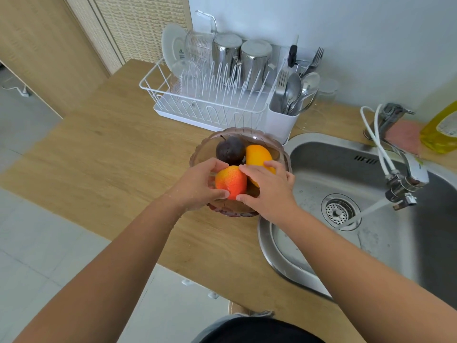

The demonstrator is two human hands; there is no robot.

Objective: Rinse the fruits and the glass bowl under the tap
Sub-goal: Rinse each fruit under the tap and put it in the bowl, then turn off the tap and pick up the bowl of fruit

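Observation:
A tinted glass bowl (pixel 210 144) stands on the wooden counter just left of the sink. Inside it lie a dark purple fruit (pixel 230 149) and a yellow-orange fruit (pixel 257 155). Both hands hold a red-orange fruit (pixel 231 181) over the bowl's near side: my left hand (pixel 197 185) grips its left flank, my right hand (pixel 269 188) its right flank and top. The tap (pixel 405 184) at the right runs, its stream falling toward the sink drain (pixel 340 211).
A white dish rack (pixel 197 107) with cups, glassware and a cutlery holder stands behind the bowl. The steel sink (pixel 309 157) fills the right side. A yellow soap bottle (pixel 440 129) and pink sponge (pixel 403 134) sit behind the tap. The counter's front edge is close.

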